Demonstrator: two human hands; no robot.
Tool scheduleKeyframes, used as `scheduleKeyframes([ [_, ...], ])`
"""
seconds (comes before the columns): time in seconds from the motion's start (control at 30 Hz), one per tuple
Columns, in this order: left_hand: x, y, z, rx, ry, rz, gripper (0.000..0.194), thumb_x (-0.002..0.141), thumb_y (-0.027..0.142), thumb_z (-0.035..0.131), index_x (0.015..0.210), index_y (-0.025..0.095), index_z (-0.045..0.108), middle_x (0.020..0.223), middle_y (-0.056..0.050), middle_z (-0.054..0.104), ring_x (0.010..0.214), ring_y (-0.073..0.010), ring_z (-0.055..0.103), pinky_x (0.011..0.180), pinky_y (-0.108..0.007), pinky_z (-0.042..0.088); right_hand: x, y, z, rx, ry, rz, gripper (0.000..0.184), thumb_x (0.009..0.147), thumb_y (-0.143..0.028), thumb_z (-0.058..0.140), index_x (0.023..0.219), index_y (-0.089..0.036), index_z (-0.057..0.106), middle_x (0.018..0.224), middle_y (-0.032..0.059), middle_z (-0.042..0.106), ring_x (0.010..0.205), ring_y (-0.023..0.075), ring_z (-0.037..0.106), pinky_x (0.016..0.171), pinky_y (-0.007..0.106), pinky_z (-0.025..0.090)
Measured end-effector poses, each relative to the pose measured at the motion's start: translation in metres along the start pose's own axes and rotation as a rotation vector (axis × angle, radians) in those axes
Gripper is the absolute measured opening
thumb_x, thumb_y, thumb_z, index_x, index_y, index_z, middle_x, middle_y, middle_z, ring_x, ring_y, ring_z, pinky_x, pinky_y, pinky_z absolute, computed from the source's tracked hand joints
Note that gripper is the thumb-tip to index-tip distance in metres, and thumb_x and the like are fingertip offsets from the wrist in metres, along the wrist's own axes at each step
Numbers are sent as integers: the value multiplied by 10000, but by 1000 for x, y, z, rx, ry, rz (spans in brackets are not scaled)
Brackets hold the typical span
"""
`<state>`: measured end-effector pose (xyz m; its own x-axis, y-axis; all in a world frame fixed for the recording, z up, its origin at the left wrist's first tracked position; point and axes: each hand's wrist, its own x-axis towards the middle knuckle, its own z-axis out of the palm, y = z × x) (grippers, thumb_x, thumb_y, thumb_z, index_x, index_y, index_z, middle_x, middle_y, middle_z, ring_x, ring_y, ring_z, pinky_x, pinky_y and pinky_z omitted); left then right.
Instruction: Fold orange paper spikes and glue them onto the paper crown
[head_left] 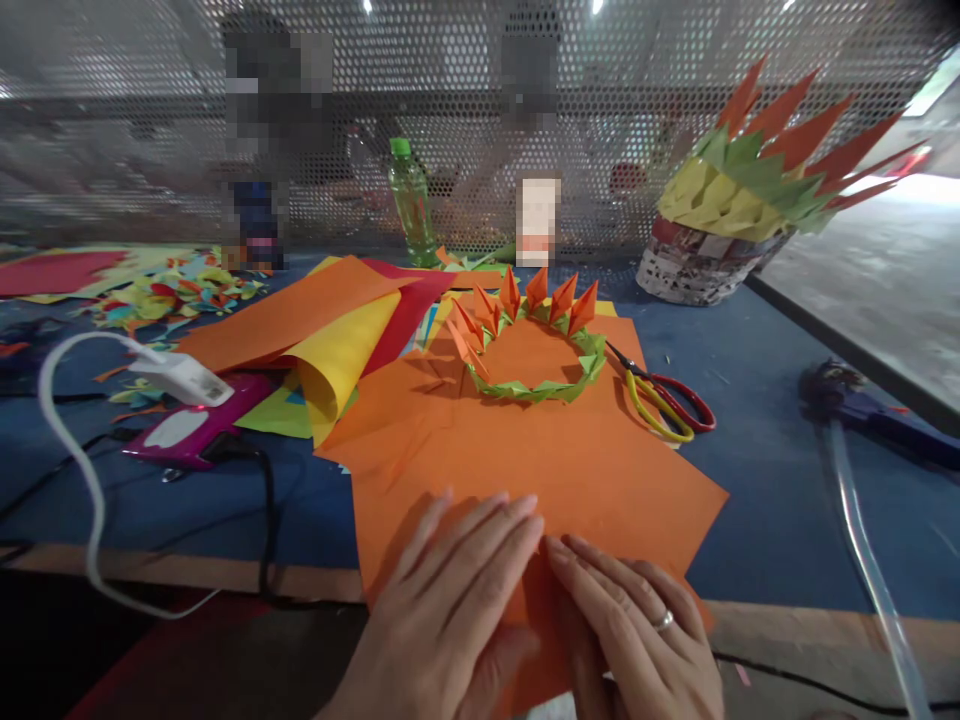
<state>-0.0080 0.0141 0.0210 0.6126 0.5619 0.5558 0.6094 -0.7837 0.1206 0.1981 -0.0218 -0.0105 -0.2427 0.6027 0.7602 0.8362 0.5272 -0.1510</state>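
Observation:
Several overlapping sheets of orange paper [525, 465] lie at the table's front, the lowest reaching past the edge toward me. My left hand [457, 610] rests on the sheet, fingers stretched out and flat. Beside it my right hand [630, 625], with a ring on one finger, has its fingers together and bent over the orange sheet, the thumb tucked beneath them. Behind both hands, a ring of folded paper [536, 390], green with upright orange points, stands on the orange sheets. To its right are scissors [660, 405] with red and yellow handles.
Left are rolled yellow paper [337, 365], a magenta power strip [184, 435] with a white charger [180, 375], and paper scraps [176, 290]. A green-capped bottle [411, 205] stands at the back. Right are a tall folded-paper piece [720, 205] and a glue gun [885, 410].

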Motion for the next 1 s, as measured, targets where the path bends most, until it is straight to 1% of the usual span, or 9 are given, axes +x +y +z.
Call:
scheduleKeyframes([
  [0.1,-8,-3,6,55,59,63,514,1061,481,435,1403,129,590,1423,-74,653,1371,-218,555,1306,-463,152,2,-1,0,-11,-3,2,291,917,-76,589,1185,-124,692,1114,29,792,1011,124,759,933,268,469],
  [0.27,-16,-7,-5,153,110,-240,511,1058,505,433,1355,147,644,1424,-86,650,1322,-259,597,1297,-501,159,6,-1,-2,-16,-11,2,310,931,-76,533,1193,-132,688,1121,25,790,1027,119,755,916,253,467],
  [0.33,-14,-4,-5,170,54,-160,569,1052,532,433,1410,119,593,1470,-88,610,1371,-263,553,1304,-485,137,6,0,-3,-21,-14,9,315,931,-79,528,1197,-135,686,1120,25,790,1024,118,755,919,255,466],
  [0.37,-13,-1,-3,162,115,-90,583,1067,531,385,1408,105,589,1455,-94,622,1374,-270,548,1298,-524,145,5,0,-3,-21,-16,2,315,927,-78,528,1194,-136,686,1122,27,790,1020,118,756,917,256,468],
  [0.4,-12,2,0,145,97,22,583,1083,512,340,1431,98,560,1453,-90,622,1384,-271,538,1291,-561,150,5,1,-3,-21,-13,-9,313,921,-73,532,1186,-133,686,1121,29,790,1017,118,757,913,257,471],
  [0.47,-10,8,5,106,183,58,518,1114,414,271,1413,122,578,1384,-46,680,1357,-244,562,1290,-582,129,3,2,-4,-18,-10,-33,305,909,-64,545,1172,-123,688,1119,36,790,1019,122,757,909,261,478],
  [0.63,-12,11,-2,89,-13,-34,631,1054,577,400,1458,111,536,1301,-29,733,1283,-254,609,1309,-562,21,3,1,-3,-15,-14,-9,297,910,-66,595,1184,-128,689,1120,26,790,1038,129,753,913,261,482],
  [0.8,-23,6,-11,96,28,-152,515,1087,456,395,1494,160,507,1180,-17,785,1233,-224,627,1311,-548,49,5,-2,-1,-8,0,17,289,912,-54,601,1174,-125,699,1118,18,790,1037,124,753,908,260,475],
  [1.0,-32,4,-19,177,48,-249,517,1066,500,423,1446,184,573,1134,-6,798,1150,-231,643,1305,-554,81,4,-2,-1,-5,-7,28,279,916,-61,616,1174,-123,702,1121,14,789,1032,123,754,918,261,472],
])
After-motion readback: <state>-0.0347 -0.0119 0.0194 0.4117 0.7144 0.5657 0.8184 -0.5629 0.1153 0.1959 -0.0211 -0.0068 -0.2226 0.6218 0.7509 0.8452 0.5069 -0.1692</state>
